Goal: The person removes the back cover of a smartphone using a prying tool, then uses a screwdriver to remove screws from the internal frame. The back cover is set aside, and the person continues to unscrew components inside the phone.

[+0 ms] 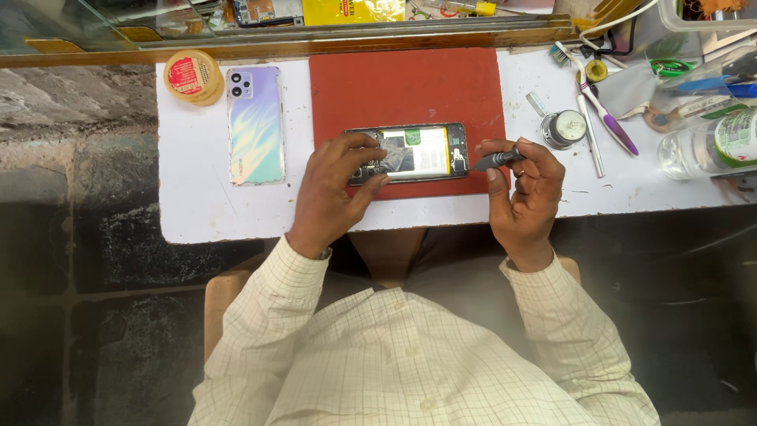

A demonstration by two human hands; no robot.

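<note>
Cream checked long-sleeved shirt (410, 355), buttoned cuffs, dark trousers (457, 268).

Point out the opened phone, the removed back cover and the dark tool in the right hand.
opened phone (422, 151), head view, on its exposed battery area.
back cover (255, 126), head view, on the middle of its iridescent panel.
dark tool (495, 160), head view, on its shaft near the tip.

Even daylight falls on the white worktop (197, 205), bright and nearly shadowless. Glare flashes off the opened phone (418, 151) on the red mat (406, 83). The stone floor (79, 260) at left sits dim. Haze softens the shirt (394, 355) near the lower edge, and the frame's corners bend slightly.
</note>
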